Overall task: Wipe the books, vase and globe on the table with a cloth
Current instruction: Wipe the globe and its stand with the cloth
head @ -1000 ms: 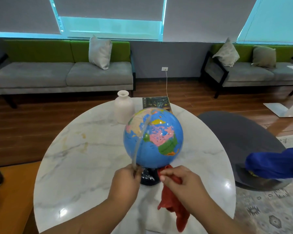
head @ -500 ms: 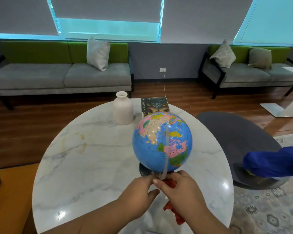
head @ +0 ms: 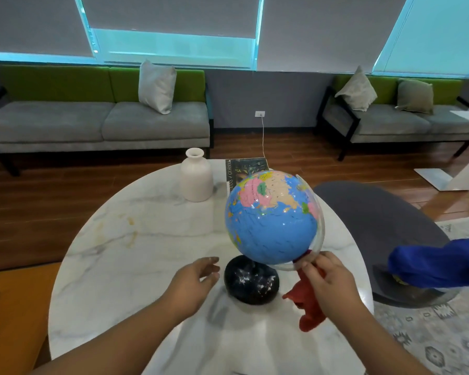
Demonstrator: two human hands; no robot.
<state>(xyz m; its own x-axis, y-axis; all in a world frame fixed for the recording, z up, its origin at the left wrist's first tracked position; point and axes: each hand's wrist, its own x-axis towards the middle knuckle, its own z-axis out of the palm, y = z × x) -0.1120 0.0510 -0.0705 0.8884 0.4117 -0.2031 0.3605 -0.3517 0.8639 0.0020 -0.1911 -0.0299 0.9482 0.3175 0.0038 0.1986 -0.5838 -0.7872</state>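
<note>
Globe (head: 272, 217): stands just right of the frame's centre on the table (head: 136, 239); the blue ball sits tilted above its stand, with pink and tan land on its upper face.
Base (head: 251, 284): black and rounded, resting on the marble below and left of the ball.
Arc (head: 319, 226): a clear band curving down the ball's right side to its lower edge.
Right hand (head: 328, 282): lower right of centre; its fingers are curled and pinch the cloth against the lower end of the arc.
Cloth (head: 307, 304): red and bunched, hanging below the right hand, just right of the base.
Left hand (head: 192, 282): lower centre, just left of the base and apart from it; the fingers are loosely spread and hold nothing.
Vase (head: 196, 175): white and upright, above and left of the globe on the far part of the table.
Book (head: 245, 169): lies flat with a dark cover at the far table edge, right of the vase and partly hidden behind the ball.
Chair (head: 377, 220): grey, right of the table.
Blue fabric (head: 439, 263): at the right edge, lying over the chair.
Sofas (head: 92, 123): grey and green, across the upper frame, with cushions.
</note>
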